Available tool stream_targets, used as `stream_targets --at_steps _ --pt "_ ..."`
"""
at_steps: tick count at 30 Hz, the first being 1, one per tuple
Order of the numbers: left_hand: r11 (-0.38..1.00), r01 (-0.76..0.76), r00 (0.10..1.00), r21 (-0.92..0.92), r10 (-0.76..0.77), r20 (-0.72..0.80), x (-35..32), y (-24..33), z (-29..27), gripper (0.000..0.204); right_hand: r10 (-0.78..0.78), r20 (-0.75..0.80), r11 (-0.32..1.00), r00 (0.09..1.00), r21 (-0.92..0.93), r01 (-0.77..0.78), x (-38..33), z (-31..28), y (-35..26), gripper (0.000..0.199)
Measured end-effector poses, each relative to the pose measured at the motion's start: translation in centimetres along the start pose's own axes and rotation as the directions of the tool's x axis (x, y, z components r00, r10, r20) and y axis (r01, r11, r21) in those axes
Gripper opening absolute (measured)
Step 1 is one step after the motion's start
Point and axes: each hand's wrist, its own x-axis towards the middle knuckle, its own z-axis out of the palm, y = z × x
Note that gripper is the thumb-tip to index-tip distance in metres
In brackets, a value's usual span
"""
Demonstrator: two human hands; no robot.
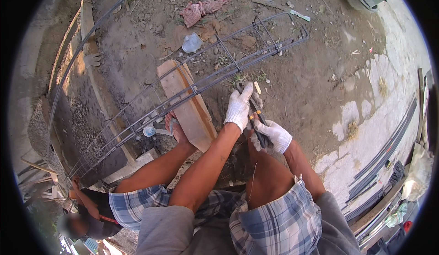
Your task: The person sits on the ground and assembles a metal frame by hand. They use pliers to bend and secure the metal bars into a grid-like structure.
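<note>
Now the right hand (273,136), in a white glove, has its grip closed around the dark handles of the pliers (258,122). The left hand (239,106), gloved too, has its grip pinched on the lower bars of the rebar cage (206,78), just above the pliers' head. The cage lies long over the dirt ground (311,72) and rests on a wooden plank (187,104). Beside the plank, under the cage, a bare foot (176,129) stands. Beyond the cage lie a red cloth (201,8) and a clear plastic bottle (192,42).
</note>
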Motion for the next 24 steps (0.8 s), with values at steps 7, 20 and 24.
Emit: stream_targets --at_steps 7,20,24 --pt "0.982 -0.014 1.0 0.188 0.013 0.006 -0.4 -4.0 -2.8 0.035 -0.539 -0.26 0.429 0.801 -0.903 -0.005 -1.8 1.5 2.2 0.045" --pt "0.995 0.024 0.987 0.099 -0.008 -0.16 -1.9 -3.6 -5.7 0.015 -0.666 -0.038 -0.14 0.745 -0.975 -0.175 -3.0 1.7 2.0 0.051" --pt "0.978 0.193 0.966 0.073 -0.177 -0.187 -2.4 -3.5 -5.3 0.003 -0.621 -0.077 -0.091 0.78 -0.981 -0.169 -3.8 1.0 2.2 0.052"
